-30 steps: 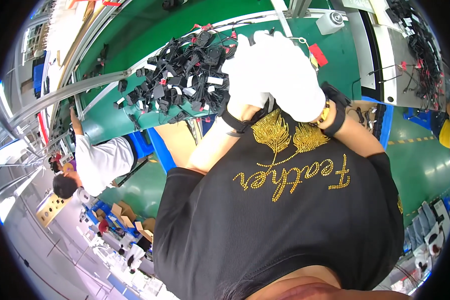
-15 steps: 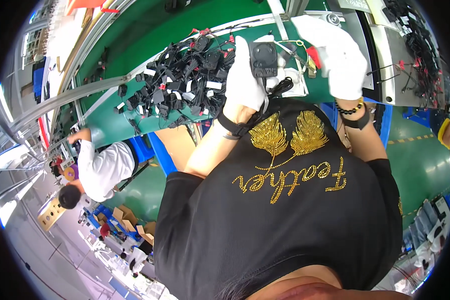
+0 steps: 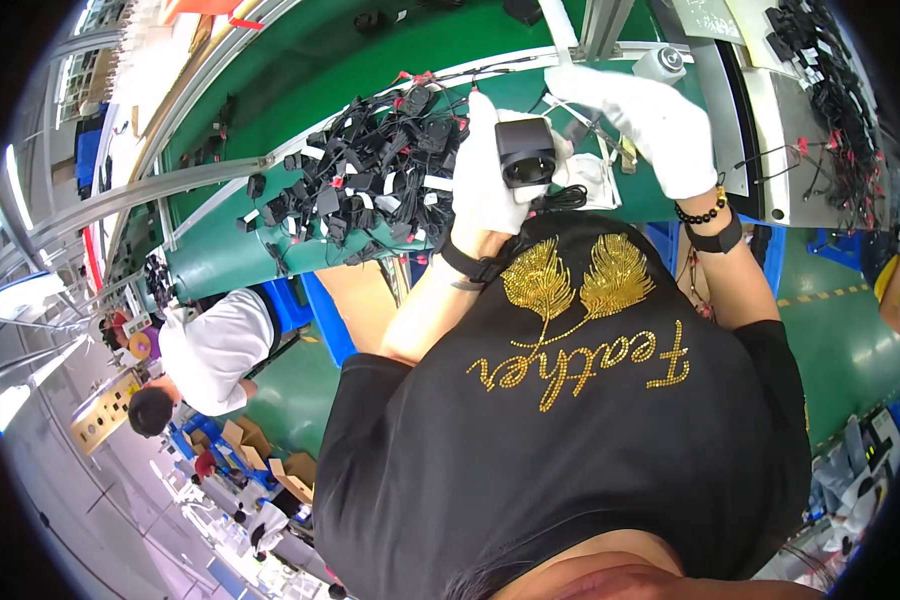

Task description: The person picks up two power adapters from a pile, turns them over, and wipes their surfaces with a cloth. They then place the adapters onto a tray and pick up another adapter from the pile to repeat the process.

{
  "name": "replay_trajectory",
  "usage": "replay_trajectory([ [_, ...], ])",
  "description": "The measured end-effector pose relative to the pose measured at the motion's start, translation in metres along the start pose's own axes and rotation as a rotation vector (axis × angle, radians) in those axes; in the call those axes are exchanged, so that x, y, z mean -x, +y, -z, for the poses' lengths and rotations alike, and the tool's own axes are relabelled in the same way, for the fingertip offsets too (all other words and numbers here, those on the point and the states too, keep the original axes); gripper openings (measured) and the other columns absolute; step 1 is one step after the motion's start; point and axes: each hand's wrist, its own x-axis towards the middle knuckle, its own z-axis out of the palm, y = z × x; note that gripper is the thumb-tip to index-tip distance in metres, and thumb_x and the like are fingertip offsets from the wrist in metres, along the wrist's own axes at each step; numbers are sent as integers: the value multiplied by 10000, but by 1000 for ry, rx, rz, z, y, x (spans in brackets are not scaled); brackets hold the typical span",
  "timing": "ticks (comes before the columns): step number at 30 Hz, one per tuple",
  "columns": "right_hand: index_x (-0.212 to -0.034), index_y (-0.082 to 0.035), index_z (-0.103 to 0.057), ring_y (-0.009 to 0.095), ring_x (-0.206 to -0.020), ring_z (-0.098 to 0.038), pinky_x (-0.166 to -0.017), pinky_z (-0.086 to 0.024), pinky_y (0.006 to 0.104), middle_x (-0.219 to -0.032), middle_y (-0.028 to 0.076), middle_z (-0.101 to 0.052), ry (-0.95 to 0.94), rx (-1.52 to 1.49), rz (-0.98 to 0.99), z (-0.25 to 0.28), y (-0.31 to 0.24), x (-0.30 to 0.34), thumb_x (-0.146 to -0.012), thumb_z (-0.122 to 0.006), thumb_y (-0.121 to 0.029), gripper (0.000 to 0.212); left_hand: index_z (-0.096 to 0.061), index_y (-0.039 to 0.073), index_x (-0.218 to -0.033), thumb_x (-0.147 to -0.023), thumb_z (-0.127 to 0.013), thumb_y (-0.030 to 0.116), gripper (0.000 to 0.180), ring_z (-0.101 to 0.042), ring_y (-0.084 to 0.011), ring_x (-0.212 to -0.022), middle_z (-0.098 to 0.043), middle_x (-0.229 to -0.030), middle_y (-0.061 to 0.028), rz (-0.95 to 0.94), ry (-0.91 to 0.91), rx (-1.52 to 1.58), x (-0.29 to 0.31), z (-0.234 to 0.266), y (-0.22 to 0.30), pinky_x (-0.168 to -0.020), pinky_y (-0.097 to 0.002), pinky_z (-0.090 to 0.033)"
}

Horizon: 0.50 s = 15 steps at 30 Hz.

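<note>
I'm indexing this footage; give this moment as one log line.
left hand: holds black device | right hand: apart from device, contents unclear | bench: cabled black parts piled

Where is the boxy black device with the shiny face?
In the head view's upper middle, the boxy black device sits in the person's gloved left hand, right of the heap of black cabled parts.

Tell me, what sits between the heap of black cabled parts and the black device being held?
In the head view, the white-gloved left hand lies there: it holds the black device, with the heap of black cabled parts to its left.
</note>
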Motion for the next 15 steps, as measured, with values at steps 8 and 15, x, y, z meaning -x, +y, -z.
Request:
replay_trajectory([
  [8, -1059, 7, -612, 302, -965, -593, -880, -447, 388, -1077, 146, -612, -126, 70, 343, -38, -32, -19, -874, -498, -87, 237, -539, 19, -986, -960, -357, 403, 426, -567, -165, -541, -590, -756, -71, -33, -27, 282, 0, 10, -18, -407, -223, -447],
  [15, -1185, 6, -536, 164, -920, -608, -740, -503, 270, -1099, 114, -615, -49, -239, -152, -4, 1, 27, -876, -536, -139, 342, -544, 11, -805, -910, -328, 584, 622, -539, -215, -408, -583, -622, -175, 125, -73, 183, -6, 7, 3, -306, -215, -365],
])
